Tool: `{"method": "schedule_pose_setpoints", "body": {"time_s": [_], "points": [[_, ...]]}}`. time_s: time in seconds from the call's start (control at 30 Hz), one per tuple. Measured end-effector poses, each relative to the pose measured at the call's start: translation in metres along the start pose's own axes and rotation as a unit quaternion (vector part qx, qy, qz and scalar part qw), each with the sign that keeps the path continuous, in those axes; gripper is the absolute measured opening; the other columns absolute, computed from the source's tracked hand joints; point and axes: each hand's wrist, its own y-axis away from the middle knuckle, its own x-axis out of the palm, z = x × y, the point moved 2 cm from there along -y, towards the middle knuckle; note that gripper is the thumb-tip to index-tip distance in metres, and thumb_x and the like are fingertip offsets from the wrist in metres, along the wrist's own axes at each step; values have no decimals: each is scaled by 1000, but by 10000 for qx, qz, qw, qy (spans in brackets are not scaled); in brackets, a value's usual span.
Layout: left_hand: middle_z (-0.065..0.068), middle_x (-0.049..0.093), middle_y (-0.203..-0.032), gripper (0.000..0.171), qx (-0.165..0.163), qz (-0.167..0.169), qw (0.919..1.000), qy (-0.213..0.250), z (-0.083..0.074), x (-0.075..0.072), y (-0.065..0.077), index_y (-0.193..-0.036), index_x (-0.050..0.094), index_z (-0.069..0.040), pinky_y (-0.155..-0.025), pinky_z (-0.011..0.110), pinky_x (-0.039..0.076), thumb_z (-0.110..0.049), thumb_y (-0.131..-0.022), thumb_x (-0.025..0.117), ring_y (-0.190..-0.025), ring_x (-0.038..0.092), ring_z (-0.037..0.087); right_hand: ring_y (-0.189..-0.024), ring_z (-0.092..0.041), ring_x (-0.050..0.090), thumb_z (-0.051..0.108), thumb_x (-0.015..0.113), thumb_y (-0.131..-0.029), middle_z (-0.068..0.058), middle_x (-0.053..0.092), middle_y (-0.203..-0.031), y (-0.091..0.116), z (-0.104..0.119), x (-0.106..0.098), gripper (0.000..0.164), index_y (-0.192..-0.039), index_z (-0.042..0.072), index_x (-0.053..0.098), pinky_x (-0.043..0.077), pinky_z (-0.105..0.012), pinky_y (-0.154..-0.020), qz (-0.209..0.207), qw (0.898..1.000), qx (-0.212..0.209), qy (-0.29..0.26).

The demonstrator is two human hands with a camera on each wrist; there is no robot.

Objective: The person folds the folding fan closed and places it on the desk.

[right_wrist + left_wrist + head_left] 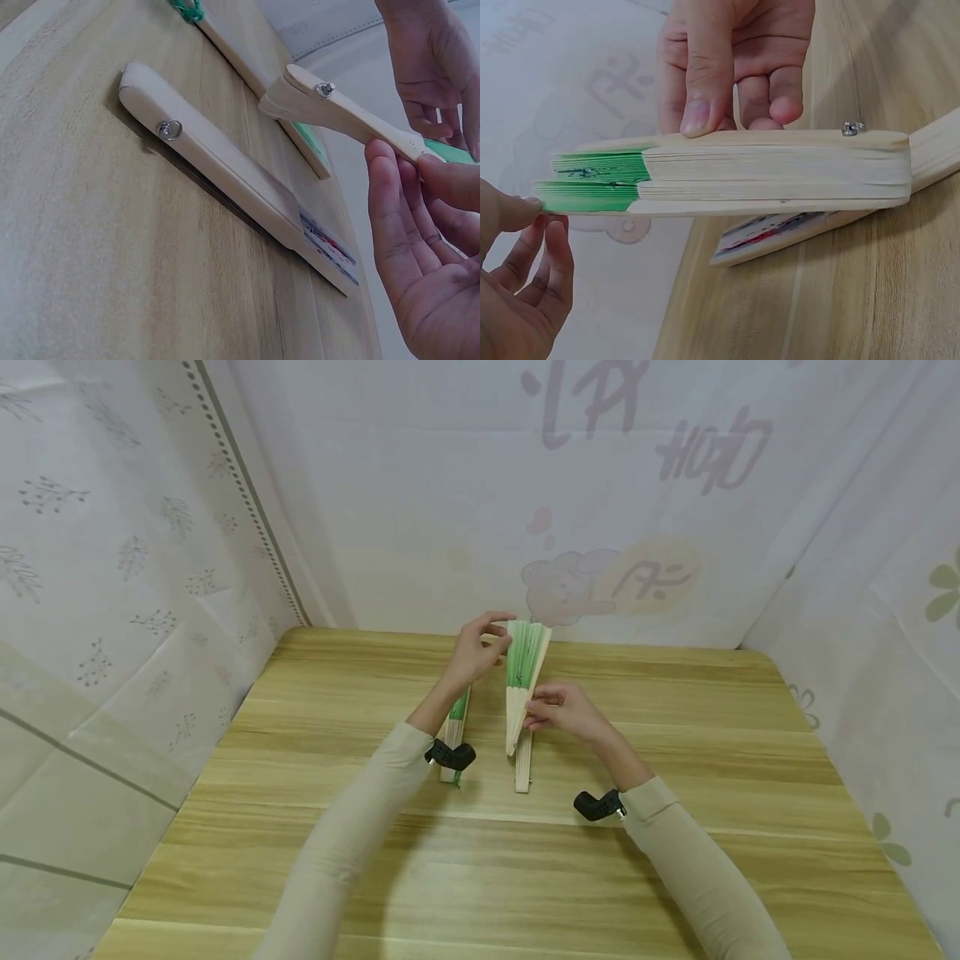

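Observation:
Both hands hold a green folding fan (pixel 528 652) with pale wooden sticks, raised above the table and slightly spread, its pivot end down. At the upper left edge, my left hand (pixel 480 647) pinches the green leaf end, as the left wrist view shows. My right hand (pixel 566 710) grips the outer stick on the right between thumb and fingers. A metal rivet (pixel 325 89) shows at the pivot end. Below it on the table lies a closed folding fan (pixel 217 161) with a red and dark pattern. Another closed green fan (pixel 456 714) lies partly behind my left forearm.
The wooden table (pixel 300 860) reaches back to a printed cloth (pixel 412 527) hung behind it. Patterned cloths also hang at the left and right. The left-hand fan on the table has a green tassel (pixel 187 10) at its pivot end.

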Motion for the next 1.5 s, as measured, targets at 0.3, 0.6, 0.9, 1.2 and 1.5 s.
{"method": "schedule_pose_setpoints", "body": {"time_s": [0.3, 0.6, 0.9, 1.2, 1.5], "points": [[15, 60, -105, 37, -51, -65, 10000, 37, 9, -5, 4, -136, 61, -3, -60, 30, 56, 0, -100, 63, -83, 68, 45, -83, -25, 71, -2, 60, -102, -23, 69, -97, 1, -2, -1, 23, -119, -17, 61, 59, -43, -81, 204, 9997, -80, -68], [18, 63, -106, 36, -25, -99, 9999, 40, 14, -1, 4, -135, 62, -4, -70, 47, 60, 0, -99, 65, -83, 71, 42, -84, -26, 71, -5, 63, -99, -22, 69, -96, 2, 4, 1, 21, -116, -16, 62, 53, -56, -88, 74, 9999, 109, 90], [19, 62, -107, 36, -41, -231, 9997, 3, 15, 2, 5, -135, 62, -4, -74, 56, 58, 1, -99, 64, -80, 70, 42, -86, -29, 71, -5, 63, -99, -22, 70, -96, 1, 7, 3, 21, -116, -16, 61, 54, -53, -88, 56, 9999, 78, 103], [16, 62, -108, 36, -7, -209, 9998, 78, 17, -1, 6, -136, 62, -7, -71, 46, 60, -2, -100, 64, -82, 70, 35, -81, -23, 71, -7, 61, -99, -21, 71, -94, 2, 7, 3, 22, -118, -18, 60, 56, -49, -85, 27, 10000, 72, -41], [19, 62, -106, 36, -14, -184, 9998, 72, 19, 1, 6, -135, 62, -5, -75, 58, 58, 1, -100, 63, -82, 70, 41, -82, -25, 71, -7, 64, -98, -22, 69, -96, 2, 5, 1, 22, -118, -16, 61, 54, -54, -87, 30, 10000, 17, 21]]}}
